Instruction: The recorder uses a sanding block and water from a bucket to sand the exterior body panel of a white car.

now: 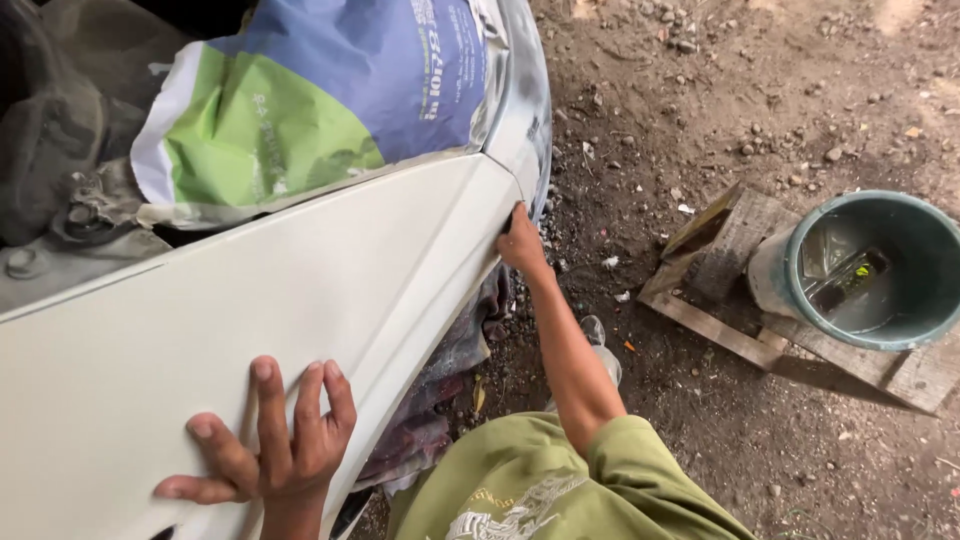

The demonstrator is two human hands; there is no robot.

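Observation:
A matte white car fender panel [250,300] fills the left half of the head view. My left hand [270,445] lies flat on its lower part with fingers spread. My right hand [522,242] is stretched forward to the panel's front edge, fingers curled around a small dark pad or block that is mostly hidden, pressed against the edge. A blue, green and white plastic sack [320,100] masks the area above the panel, and grey-dusted engine-bay parts [60,180] show at the upper left.
To the right is bare dirt ground with small stones [720,90]. A green bucket [870,270] holding water stands on a low wooden pallet [730,290]. A crumpled cloth [450,400] hangs below the panel. My green shirt [540,490] fills the bottom.

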